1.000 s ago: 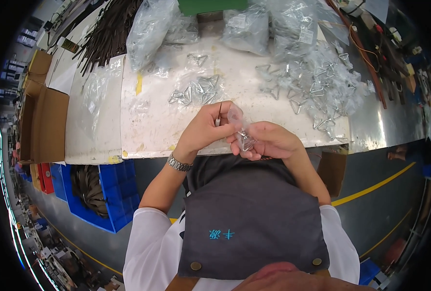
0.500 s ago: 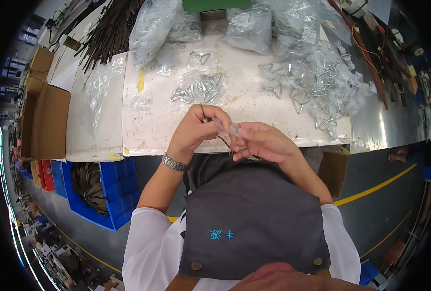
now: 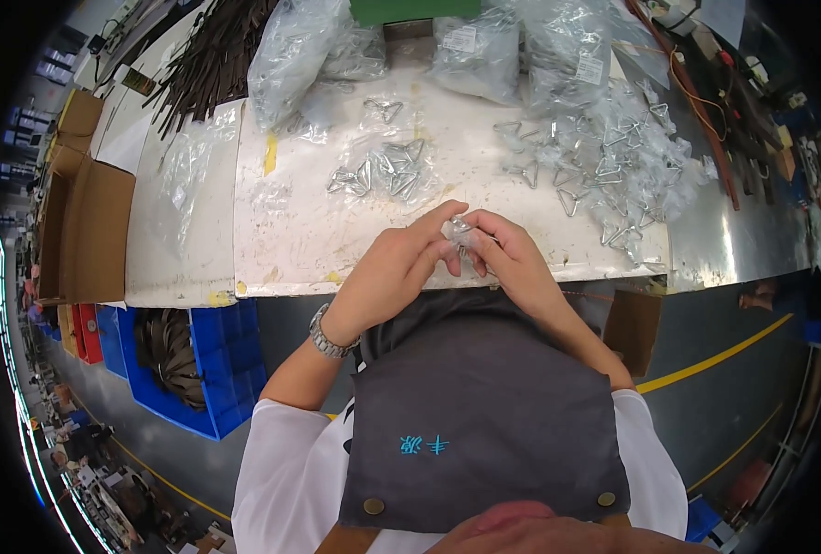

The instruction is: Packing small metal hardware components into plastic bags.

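Close together at the table's near edge, my two hands hold a small clear plastic wrapping [image 3: 458,227] between their fingertips. Something shiny, like metal, shows inside it, but its shape is mostly hidden. My left hand [image 3: 399,263] pinches the wrapping from the left, its index finger stretched over the top. From the other side, my right hand [image 3: 519,266] closes its bent fingers on it. Just beyond my hands, several triangular metal buckles [image 3: 398,166] lie on the table. More buckles in clear plastic [image 3: 620,166] are spread to the right.
The white tabletop [image 3: 318,240] has a worn near edge. Full plastic bags [image 3: 475,60] stand along the back, beside a heap of dark brown straps [image 3: 212,60]. On the left are a cardboard box [image 3: 96,226] and, lower, a blue bin [image 3: 230,355] holding coiled straps.
My hands have drawn together around the plastic wrapping, the left one shifting right. A thin brown strip seen between my hands before is now out of sight.
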Demonstrator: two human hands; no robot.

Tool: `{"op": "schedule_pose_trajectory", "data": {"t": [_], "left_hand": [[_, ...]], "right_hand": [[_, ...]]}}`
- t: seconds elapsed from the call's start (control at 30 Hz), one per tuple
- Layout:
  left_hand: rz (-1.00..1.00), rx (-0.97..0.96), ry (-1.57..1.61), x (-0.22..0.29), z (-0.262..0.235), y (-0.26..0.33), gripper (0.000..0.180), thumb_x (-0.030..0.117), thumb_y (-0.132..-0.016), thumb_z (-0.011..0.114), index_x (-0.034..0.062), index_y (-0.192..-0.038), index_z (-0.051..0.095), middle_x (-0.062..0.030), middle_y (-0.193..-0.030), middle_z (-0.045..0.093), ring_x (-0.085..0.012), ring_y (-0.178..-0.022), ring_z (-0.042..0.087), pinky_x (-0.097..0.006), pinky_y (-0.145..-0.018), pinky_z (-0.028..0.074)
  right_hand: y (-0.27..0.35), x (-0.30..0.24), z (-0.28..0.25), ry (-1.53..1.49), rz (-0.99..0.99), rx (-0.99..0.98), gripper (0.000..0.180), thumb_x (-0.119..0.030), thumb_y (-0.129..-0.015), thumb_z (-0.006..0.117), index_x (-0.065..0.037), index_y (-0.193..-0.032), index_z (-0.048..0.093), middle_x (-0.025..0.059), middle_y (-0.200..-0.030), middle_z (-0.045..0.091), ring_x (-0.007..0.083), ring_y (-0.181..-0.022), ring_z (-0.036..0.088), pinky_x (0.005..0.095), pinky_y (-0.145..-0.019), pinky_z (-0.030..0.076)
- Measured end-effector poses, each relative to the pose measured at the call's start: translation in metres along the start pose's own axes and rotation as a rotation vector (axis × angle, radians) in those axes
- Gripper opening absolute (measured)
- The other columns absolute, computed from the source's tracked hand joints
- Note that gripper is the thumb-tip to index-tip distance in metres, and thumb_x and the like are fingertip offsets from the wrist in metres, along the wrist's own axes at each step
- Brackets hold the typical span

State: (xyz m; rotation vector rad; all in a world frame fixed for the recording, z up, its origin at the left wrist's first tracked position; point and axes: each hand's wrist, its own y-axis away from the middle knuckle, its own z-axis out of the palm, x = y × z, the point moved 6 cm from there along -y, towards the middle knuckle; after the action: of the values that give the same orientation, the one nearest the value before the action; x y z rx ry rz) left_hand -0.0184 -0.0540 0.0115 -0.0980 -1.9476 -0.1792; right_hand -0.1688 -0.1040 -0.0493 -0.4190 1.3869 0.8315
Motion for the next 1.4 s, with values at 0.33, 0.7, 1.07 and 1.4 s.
{"op": "schedule_pose_trajectory", "data": {"t": [0.33, 0.7, 1.07, 1.4], "left_hand": [[0.122, 0.34, -0.047, -0.028, 0.016, -0.021, 0.036, 0.001, -0.106, 0.052, 0.0047, -0.139, 0.065, -0.0035, -0.073, 0.063, -0.0081, -0.064, 0.053, -0.026, -0.062, 0.046], [0.21, 0.375, -0.786, -0.024, -0.061, -0.036, 0.036, 0.013, -0.095, 0.073, 0.007, -0.13, 0.063, -0.0097, -0.094, 0.067, -0.0258, -0.071, 0.068, -0.038, -0.067, 0.054], [0.136, 0.457, -0.898, -0.056, -0.054, -0.045, 0.029, 0.008, -0.088, 0.074, 0.0057, -0.114, 0.061, -0.0127, -0.109, 0.065, -0.0355, -0.079, 0.068, -0.045, -0.069, 0.056], [0.044, 0.579, -0.233, -0.011, -0.104, -0.025, 0.013, 0.004, -0.094, 0.074, 0.0016, -0.107, 0.077, 0.0049, -0.083, 0.067, -0.0014, -0.064, 0.042, -0.021, -0.057, 0.033]], "right_hand": [[0.001, -0.011, 0.008, 0.022, -0.154, 0.159, 0.029, -0.018, -0.114, 0.048, 0.0, -0.134, 0.058, 0.0077, -0.099, 0.06, 0.0156, -0.086, 0.061, 0.03, -0.074, 0.052], [0.008, -0.122, -0.123, 1.197, -0.666, 0.929, 0.039, -0.012, -0.103, 0.06, 0.001, -0.14, 0.06, 0.0224, -0.126, 0.065, 0.038, -0.119, 0.062, 0.046, -0.103, 0.048], [-0.012, -0.018, -0.026, 0.701, -0.502, 0.32, 0.026, -0.003, -0.096, 0.068, -0.004, -0.122, 0.071, 0.0151, -0.132, 0.068, 0.036, -0.124, 0.065, 0.0421, -0.105, 0.052], [-0.024, -0.04, -0.023, 0.334, -0.38, 0.329, 0.031, -0.011, -0.1, 0.071, 0.001, -0.129, 0.069, 0.0136, -0.134, 0.069, 0.0242, -0.126, 0.065, 0.0372, -0.109, 0.05]]}}
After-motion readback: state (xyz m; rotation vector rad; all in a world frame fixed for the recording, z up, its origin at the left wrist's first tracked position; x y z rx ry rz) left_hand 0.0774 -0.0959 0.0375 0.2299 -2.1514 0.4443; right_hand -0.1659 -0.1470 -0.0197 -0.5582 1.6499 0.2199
